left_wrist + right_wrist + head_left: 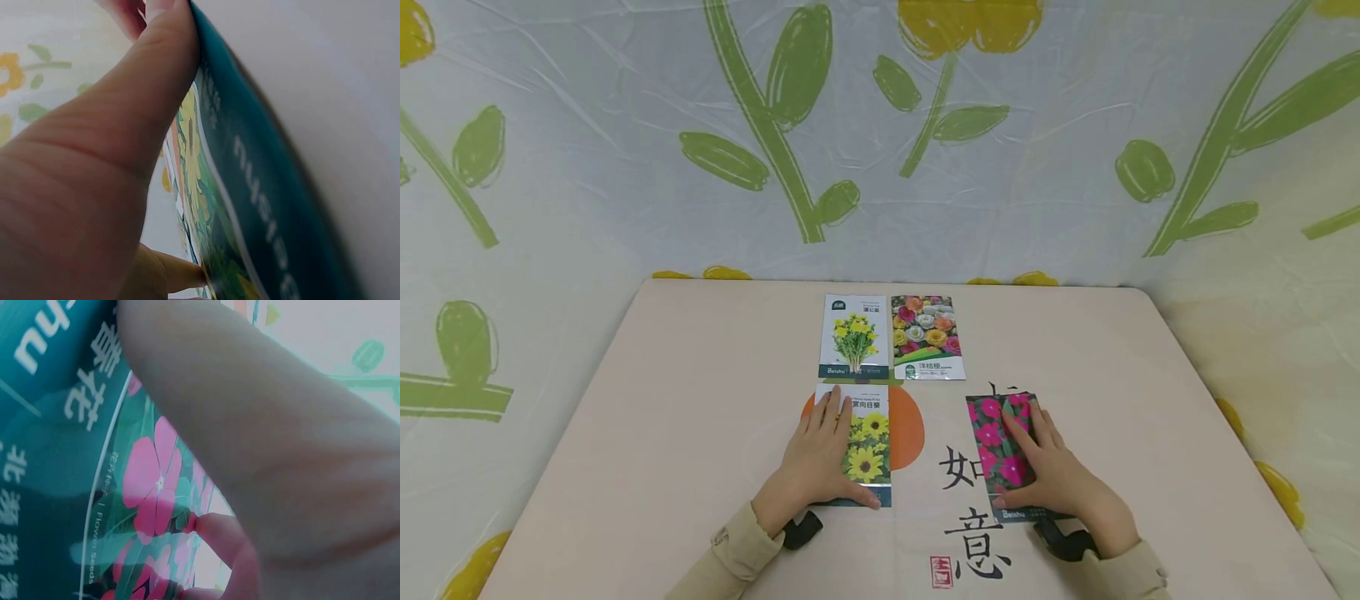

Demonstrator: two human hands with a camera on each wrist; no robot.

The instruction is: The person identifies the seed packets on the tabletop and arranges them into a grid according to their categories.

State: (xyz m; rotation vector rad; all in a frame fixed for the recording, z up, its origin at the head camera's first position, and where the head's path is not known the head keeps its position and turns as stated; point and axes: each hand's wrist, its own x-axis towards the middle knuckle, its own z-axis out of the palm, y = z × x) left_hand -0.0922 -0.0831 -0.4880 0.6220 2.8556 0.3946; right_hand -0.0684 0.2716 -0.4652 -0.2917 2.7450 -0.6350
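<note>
In the head view my left hand (817,457) lies over the left part of a sunflower seed packet (871,454), fingers extended and thumb along its dark lower band. The left wrist view shows that thumb (134,94) against the packet's teal band. My right hand (1063,473) rests on a seed packet with pink flowers (988,433), which sits slightly tilted on the table. Its fingers and thumb are spread over the front. In the right wrist view, fingertips (215,528) touch the printed face of the pink packet (150,481).
Behind the sunflower packet lies a packet with yellow flowers (853,337), beside one with mixed-colour blooms (927,333). The pale pink table (715,350) carries black characters (977,546) and an orange circle (910,425). A flower-patterned cloth (625,167) hangs behind the table.
</note>
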